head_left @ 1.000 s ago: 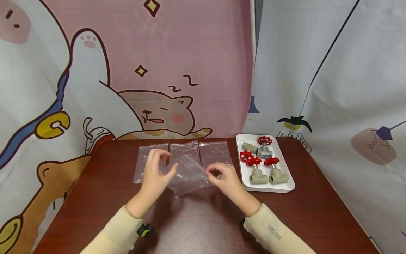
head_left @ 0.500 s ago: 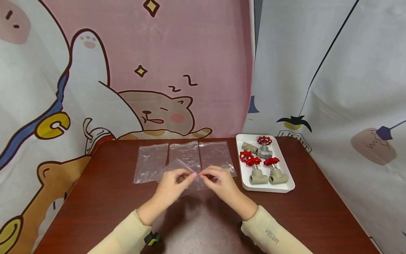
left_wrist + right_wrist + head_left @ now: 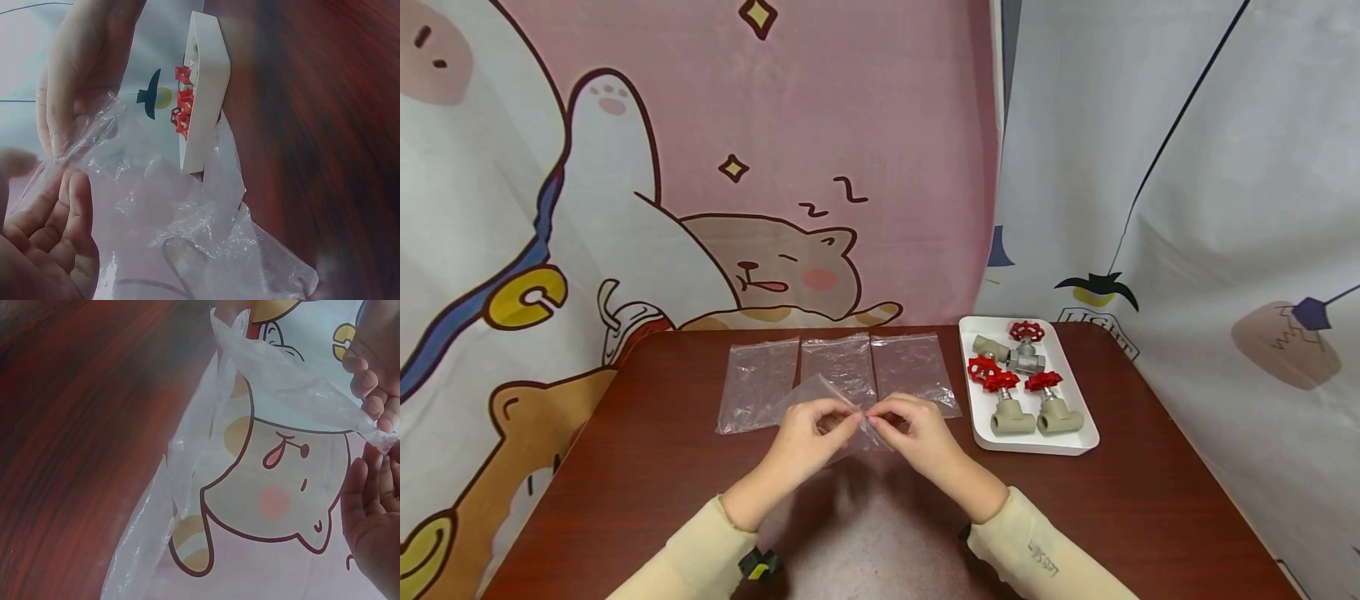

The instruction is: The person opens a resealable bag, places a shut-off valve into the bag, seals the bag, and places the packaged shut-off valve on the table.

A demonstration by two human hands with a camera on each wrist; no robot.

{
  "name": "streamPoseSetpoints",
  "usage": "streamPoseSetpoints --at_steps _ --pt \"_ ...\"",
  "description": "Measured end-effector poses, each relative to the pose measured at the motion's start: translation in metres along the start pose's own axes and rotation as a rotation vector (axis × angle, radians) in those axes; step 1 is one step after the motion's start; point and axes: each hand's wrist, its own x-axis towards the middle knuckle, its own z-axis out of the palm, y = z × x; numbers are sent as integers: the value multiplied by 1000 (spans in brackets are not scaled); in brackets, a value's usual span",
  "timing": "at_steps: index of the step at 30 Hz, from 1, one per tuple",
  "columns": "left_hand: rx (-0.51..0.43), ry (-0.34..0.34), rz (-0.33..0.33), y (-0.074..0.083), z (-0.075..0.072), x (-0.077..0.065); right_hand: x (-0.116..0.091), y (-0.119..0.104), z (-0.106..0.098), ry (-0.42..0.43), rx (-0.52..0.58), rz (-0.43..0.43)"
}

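Fingertips of the left hand (image 3: 805, 432) and right hand (image 3: 925, 429) nearly meet in the head view, thumb and forefinger of each brought narrowly together, pinching one clear bag (image 3: 808, 390) between them. Bag position: over the table (image 3: 1150, 500), in front of three flat clear bags that lie in a row: left bag (image 3: 754, 379), middle bag (image 3: 837, 357), right bag (image 3: 913, 367). Held film overlaps part of the row from this viewpoint. To the right stands a white tray (image 3: 1037, 447) with valves and fittings, among them a metal valve (image 3: 1026, 358) and two beige tee pieces (image 3: 1012, 418) (image 3: 1058, 417); red handwheels (image 3: 1043, 382) top several. Pale sleeves (image 3: 1045, 550) cover both forearms. Printed cloth (image 3: 910, 167) hangs behind.

Left wrist view: bag film spreads, creased and glossy, away from the fingertips; left hand low in frame, right hand above it. Tray and red handwheels show beyond.

Right wrist view: film narrows to the fingertips at the right edge, its other end reaching up and left. Exact finger contact there is hard to tell.
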Motion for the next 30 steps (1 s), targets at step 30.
streamPoseSetpoints --at_steps 30 --pt "155 79 14 4 -4 -2 -3 8 -4 97 -94 126"
